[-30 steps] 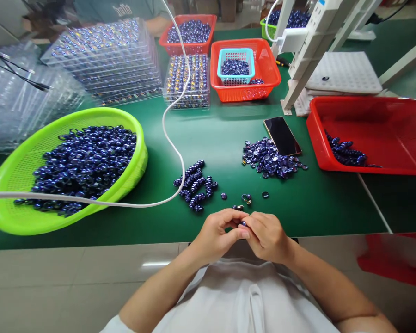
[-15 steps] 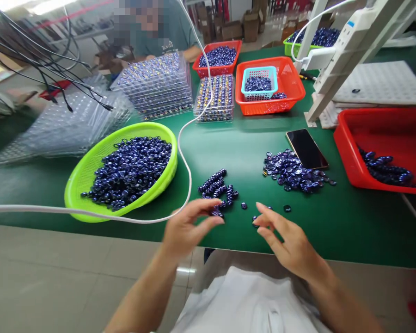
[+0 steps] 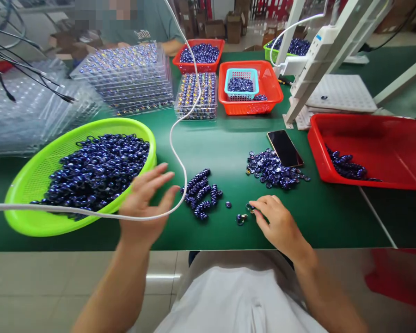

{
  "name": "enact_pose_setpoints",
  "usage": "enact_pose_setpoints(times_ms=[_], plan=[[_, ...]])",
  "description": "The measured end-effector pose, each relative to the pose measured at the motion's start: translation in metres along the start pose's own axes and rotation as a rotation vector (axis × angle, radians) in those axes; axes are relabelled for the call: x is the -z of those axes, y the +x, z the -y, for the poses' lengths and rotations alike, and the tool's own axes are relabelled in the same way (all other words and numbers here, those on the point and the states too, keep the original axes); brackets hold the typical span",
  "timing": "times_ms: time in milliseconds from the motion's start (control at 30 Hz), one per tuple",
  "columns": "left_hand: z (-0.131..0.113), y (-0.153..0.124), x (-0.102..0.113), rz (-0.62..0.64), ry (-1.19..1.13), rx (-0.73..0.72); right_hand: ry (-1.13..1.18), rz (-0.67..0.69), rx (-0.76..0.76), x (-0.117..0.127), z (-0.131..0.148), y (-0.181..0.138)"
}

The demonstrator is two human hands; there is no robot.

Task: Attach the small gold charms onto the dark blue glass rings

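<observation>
11 o'clock, across the bench (image 3: 225, 138): grey-green T-shirt (image 3: 157, 23), pale chest lettering (image 3: 143, 35), slightly blurred, seems to read "hello" in lowercase. Finer marks beneath it too small to make out.

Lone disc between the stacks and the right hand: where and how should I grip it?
Probably pinch opposite edges of the disc, coming from above and the near side. It looks small, low and round, apparently lying flat, so its rim is what offers a grip. The stacks lie to its left, a small piece to its near right; the near side looks freer.
</observation>
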State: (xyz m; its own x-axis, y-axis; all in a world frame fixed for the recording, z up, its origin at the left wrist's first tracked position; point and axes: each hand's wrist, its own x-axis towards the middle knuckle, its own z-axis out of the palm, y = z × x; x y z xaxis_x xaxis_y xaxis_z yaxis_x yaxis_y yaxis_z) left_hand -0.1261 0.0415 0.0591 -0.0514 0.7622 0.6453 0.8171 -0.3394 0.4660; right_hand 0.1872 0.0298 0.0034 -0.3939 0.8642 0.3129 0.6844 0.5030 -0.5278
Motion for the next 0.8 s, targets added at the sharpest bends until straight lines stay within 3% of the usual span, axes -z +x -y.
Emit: enact_pose_setpoints(times_ms=[67,167,400,667,800], plan=[[-0.028,-0.015,-0.021,0.152,-0.183,-0.012,-0.082,0.112,0.032,-0.002,0.003,0.007],[-0.052,-0.034,-0.045,0.285,-0.408,-0.001,-0.169,0.251,0.065,-0.003,0.005,0.016],[-0.062,-0.056,-0.066,0.391,-0.551,0.063,-0.179,0.35,0.019,0.005,0.009,0.011],[-0.068,-0.062,-0.069,0.419,-0.594,0.113,-0.056,0.258,-0.078,0.002,0.004,-0.002],[-0.078,-0.066,-0.074,0.478,-0.642,0.161,0.229,0.078,-0.189,-0.003,0.011,-0.01]])
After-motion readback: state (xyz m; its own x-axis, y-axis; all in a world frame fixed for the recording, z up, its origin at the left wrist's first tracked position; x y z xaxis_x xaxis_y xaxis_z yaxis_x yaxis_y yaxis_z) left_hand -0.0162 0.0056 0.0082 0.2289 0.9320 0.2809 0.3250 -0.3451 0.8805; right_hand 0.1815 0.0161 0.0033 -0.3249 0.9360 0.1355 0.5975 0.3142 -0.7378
